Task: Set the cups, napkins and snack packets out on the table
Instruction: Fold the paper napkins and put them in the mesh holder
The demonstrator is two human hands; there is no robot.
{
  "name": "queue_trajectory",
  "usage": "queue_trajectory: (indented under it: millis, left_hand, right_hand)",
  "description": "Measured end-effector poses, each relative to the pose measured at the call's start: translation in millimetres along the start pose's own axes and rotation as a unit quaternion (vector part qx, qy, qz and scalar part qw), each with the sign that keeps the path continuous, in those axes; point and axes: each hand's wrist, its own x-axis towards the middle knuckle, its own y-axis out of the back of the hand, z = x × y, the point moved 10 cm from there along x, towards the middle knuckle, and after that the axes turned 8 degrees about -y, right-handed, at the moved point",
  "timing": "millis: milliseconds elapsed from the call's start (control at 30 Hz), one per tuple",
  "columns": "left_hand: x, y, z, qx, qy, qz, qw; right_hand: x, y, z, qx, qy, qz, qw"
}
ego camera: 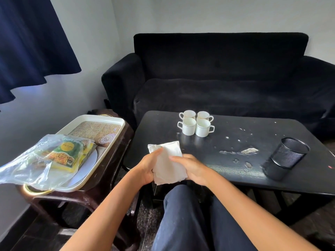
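Both my hands hold a stack of white napkins (169, 160) over the near left corner of the black table (235, 171). My left hand (146, 166) grips the stack's left edge, thumb on top. My right hand (192, 167) holds its right side, fingers curled under it. Several white cups (196, 123) stand close together in a square at the table's far middle. Green and yellow snack packets (68, 153) lie in a clear plastic bag (27, 165) on a white tray (116, 122) to the left.
The tray rests on a dark brown side table (101, 176) left of the black table. A black mesh holder (288, 156) stands at the table's right. Scuffs and spots mark the tabletop. A black sofa (226, 69) sits behind. My dark-trousered leg (186, 218) is below.
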Motion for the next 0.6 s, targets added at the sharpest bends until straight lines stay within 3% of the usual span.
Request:
queue_trajectory:
  millis: [333, 467, 600]
  left_hand:
    - [-6, 10, 13, 0.08, -0.059, 0.024, 0.995]
    - [-6, 8, 28, 0.081, -0.144, 0.003, 0.986]
    - [-8, 1, 35, 0.117, -0.174, -0.005, 0.978]
  right_hand:
    - [4, 14, 3, 0.042, 0.051, 0.147, 0.987]
    - [0, 16, -2, 0.033, 0.063, 0.128, 0.989]
    - [-5, 15, -10, 0.021, 0.084, 0.087, 0.992]
